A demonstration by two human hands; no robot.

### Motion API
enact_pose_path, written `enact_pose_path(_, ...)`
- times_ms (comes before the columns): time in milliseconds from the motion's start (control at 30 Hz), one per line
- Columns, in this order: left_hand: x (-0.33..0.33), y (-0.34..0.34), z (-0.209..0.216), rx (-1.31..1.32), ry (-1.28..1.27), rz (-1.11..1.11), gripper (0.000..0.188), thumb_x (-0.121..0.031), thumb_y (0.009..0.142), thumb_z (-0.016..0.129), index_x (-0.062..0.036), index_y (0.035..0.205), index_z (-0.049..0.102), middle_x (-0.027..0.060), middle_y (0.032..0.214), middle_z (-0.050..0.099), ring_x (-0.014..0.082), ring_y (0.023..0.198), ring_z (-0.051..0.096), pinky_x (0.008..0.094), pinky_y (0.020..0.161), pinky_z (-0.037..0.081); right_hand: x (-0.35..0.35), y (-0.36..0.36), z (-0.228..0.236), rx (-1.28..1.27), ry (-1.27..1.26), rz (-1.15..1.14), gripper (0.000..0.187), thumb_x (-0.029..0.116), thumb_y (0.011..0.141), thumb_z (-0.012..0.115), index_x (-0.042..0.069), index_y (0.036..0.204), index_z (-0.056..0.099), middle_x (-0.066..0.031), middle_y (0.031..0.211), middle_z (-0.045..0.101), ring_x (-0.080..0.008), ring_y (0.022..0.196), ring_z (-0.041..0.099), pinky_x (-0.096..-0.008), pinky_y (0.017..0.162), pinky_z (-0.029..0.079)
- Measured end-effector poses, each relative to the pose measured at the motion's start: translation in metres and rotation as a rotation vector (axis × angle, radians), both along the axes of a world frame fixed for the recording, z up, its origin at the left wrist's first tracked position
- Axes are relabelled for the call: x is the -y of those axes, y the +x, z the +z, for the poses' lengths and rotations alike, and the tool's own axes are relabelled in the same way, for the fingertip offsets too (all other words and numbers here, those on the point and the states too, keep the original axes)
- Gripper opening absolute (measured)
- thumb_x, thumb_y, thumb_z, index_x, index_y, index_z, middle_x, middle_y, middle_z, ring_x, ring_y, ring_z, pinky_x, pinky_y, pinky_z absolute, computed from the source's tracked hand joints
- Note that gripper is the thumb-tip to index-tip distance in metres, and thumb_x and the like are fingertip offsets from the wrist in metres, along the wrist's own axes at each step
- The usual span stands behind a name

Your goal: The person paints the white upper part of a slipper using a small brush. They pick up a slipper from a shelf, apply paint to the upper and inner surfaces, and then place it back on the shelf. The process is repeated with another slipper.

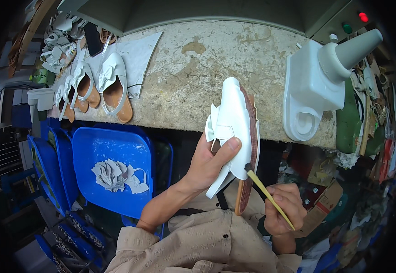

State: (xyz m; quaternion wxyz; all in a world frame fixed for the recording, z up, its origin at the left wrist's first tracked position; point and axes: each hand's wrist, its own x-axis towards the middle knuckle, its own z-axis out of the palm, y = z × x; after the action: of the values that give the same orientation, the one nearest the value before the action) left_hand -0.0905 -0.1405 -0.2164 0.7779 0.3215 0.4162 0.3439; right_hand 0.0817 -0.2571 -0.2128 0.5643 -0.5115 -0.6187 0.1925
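Note:
My left hand [210, 159] is closed round a white sandal [234, 118] with a bow, its thumb pressed on the upper. The sandal is held on its side, toe pointing away from me, so the brown sole edge [251, 118] faces right. In my right hand [285, 208] I grip a thin brush [269, 196] with a yellowish handle. Its dark bristle tip [248, 167] meets or nearly meets the sandal's edge near the heel end; whether it touches I cannot tell. Several similar white sandals [114, 91] with tan insoles stand on the worn bench at the left.
The stained workbench [207, 59] spans the far side. A white container with a cone-shaped spout [314, 91] stands at its right end. Below left, a blue plastic tray [111, 141] bears grey-white cut pieces [116, 175]. A cardboard box [321, 209] lies low at the right.

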Motion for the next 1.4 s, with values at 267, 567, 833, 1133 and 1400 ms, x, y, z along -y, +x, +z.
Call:
enact_pose_path(267, 0.0, 0.002, -0.002, -0.019, 0.053, 0.018, 0.053, -0.021, 0.096, 0.063, -0.0018, 0.139, 0.038, 0.0071, 0.119, 0.056, 0.0107, 0.106, 0.055, 0.0295, 0.09, 0.048, 0.008, 0.002, 0.004, 0.061, -0.007, 0.04, 0.027, -0.005, 0.072, 0.074, -0.002, 0.097, 0.065, -0.0194, 0.093, 0.07, -0.0297, 0.078, 0.066, -0.036, 0.065, 0.06)
enact_pose_path(567, -0.002, 0.002, 0.001, -0.041, 0.09, 0.007, 0.059, -0.018, 0.094, 0.064, -0.0015, 0.142, 0.033, 0.0089, 0.128, 0.051, 0.0133, 0.116, 0.05, 0.0323, 0.099, 0.042, 0.007, 0.015, 0.017, 0.213, -0.006, 0.112, 0.027, 0.005, 0.069, 0.078, 0.006, 0.096, 0.072, -0.0107, 0.101, 0.07, -0.0258, 0.085, 0.063, -0.0348, 0.068, 0.061)
enact_pose_path(833, -0.004, 0.0, 0.003, -0.022, 0.14, -0.025, 0.062, -0.013, 0.093, 0.065, -0.0011, 0.144, 0.031, 0.0086, 0.128, 0.052, 0.0133, 0.116, 0.05, 0.0322, 0.1, 0.042, -0.004, 0.031, 0.034, 0.165, -0.03, 0.177, 0.027, 0.007, 0.067, 0.078, 0.006, 0.094, 0.074, -0.0103, 0.096, 0.071, -0.0248, 0.083, 0.063, -0.0356, 0.068, 0.06)
enact_pose_path(1133, -0.004, -0.001, 0.004, -0.041, 0.153, -0.02, 0.063, -0.013, 0.092, 0.066, -0.0009, 0.144, 0.031, 0.008, 0.125, 0.052, 0.0134, 0.114, 0.051, 0.0312, 0.099, 0.042, -0.005, 0.028, 0.022, -0.275, -0.08, 0.2, 0.018, -0.008, 0.07, 0.072, -0.005, 0.087, 0.067, -0.0181, 0.079, 0.069, -0.0248, 0.064, 0.063, -0.0319, 0.062, 0.056)
enact_pose_path(1400, -0.005, -0.001, 0.012, -0.005, 0.095, -0.037, 0.064, -0.017, 0.092, 0.065, -0.001, 0.144, 0.032, 0.0098, 0.131, 0.05, 0.0157, 0.119, 0.049, 0.0341, 0.101, 0.041, -0.019, 0.029, 0.016, -0.539, -0.245, 0.061, 0.02, -0.007, 0.072, 0.071, -0.008, 0.091, 0.064, -0.0161, 0.072, 0.066, -0.0222, 0.064, 0.065, -0.0299, 0.057, 0.05)
